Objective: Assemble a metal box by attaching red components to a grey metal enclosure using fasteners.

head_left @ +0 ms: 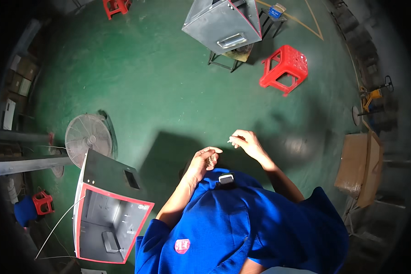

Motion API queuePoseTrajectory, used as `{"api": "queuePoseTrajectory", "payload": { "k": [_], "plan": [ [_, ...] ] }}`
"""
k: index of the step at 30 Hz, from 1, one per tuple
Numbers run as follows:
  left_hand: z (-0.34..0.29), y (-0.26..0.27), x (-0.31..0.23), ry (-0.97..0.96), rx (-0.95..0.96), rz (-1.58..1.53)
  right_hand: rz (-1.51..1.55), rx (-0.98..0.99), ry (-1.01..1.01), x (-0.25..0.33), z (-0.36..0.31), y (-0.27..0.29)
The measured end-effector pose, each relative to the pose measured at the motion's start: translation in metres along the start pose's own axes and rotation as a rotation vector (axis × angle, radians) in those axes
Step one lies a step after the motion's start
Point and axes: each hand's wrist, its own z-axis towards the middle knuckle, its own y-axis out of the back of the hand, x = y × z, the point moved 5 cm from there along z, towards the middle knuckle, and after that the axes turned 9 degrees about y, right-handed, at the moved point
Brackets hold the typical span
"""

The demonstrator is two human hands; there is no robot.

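Observation:
Both of my hands are in front of my blue shirt, above the green floor. My left hand [203,162] is curled, with a cluster of small, shiny pieces [209,160] in its palm; they are too small to name. A short distance to the right, my right hand [246,141] pinches a tiny pale piece [229,141] between thumb and fingertips. The two hands do not touch. Nearest my left arm is an open grey metal cabinet [106,165] with red edging around its opening. A bracket-like part [109,242] is inside it.
A round fan [88,137] stands behind the cabinet. Ahead, another grey metal cabinet [221,28] rests on a stand, beside a red plastic stool [285,68]. A cardboard box [351,164] is at the right. A pale cable [59,226] hangs by the near cabinet.

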Motion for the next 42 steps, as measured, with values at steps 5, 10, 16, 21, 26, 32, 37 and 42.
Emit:
{"api": "queuePoseTrajectory", "payload": {
  "k": [5,10,16,21,26,32,37,42],
  "plan": [
    [0.048,-0.005,-0.015,0.073,-0.03,-0.05,0.034,0.079,-0.014,-0.004,0.044,0.025],
    [0.106,-0.01,-0.065,0.121,-0.028,0.02,0.031,0.093,-0.004,-0.005,0.106,0.056],
    [0.174,-0.034,-0.143,0.113,0.059,0.07,0.02,0.04,0.043,0.014,0.172,0.099],
    [0.205,-0.052,-0.198,0.074,0.102,0.141,-0.011,0.021,0.075,0.021,0.22,0.119],
    [0.23,-0.059,-0.221,0.089,0.092,0.215,-0.221,-0.049,0.05,0.012,0.244,0.139],
    [0.276,-0.083,-0.232,0.112,0.065,0.318,0.018,-0.147,0.046,-0.021,0.259,0.182],
    [0.321,-0.115,-0.246,0.085,0.034,0.287,0.017,-0.137,0.069,-0.044,0.282,0.234],
    [0.373,-0.152,-0.267,0.01,-0.144,0.196,0.14,-0.13,0.105,-0.078,0.315,0.307]
  ]
}}
